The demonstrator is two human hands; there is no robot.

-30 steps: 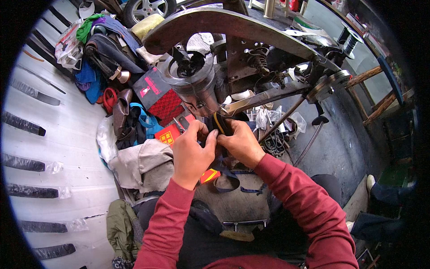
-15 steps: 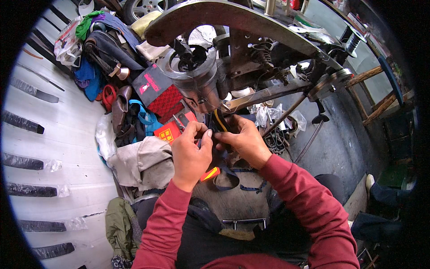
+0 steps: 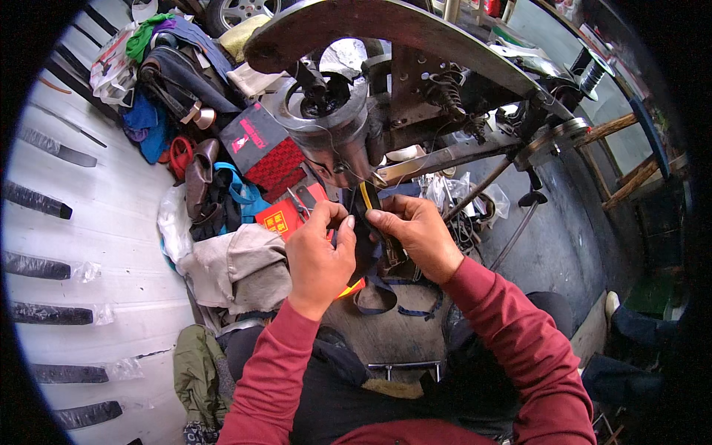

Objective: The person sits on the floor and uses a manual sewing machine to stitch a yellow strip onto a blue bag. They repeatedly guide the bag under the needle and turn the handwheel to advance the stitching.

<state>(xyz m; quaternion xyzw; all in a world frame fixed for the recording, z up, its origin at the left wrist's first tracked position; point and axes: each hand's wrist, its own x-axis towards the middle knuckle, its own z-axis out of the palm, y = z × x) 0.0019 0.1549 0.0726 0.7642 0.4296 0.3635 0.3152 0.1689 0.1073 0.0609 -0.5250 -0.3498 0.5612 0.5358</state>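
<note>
In front of me stands a dark metal sewing machine with a curved arm [image 3: 415, 30] and a round, worn cylinder [image 3: 337, 141]. Just below the cylinder hangs a black strip with a yellow band [image 3: 366, 197]. My right hand [image 3: 419, 233] pinches this strip between thumb and fingers. To its left, my left hand [image 3: 322, 248] has its thumb and forefinger brought together beside the dark material; what lies between those fingertips is hidden. Dark fabric [image 3: 363, 256] drops between the two hands, and its lower end is hard to make out.
Left of the machine lie a grey-and-red box [image 3: 256, 141], scissors [image 3: 300, 200] on a red packet [image 3: 273, 221], shoes [image 3: 200, 178] and a beige cloth [image 3: 237, 271]. A metal rod [image 3: 478, 189] slants down at right. A dark strap [image 3: 378, 297] loops below my hands.
My right hand has shifted slightly right and down, away from my left, and more of the dark material shows between them. The machine appears slightly further right in view.
</note>
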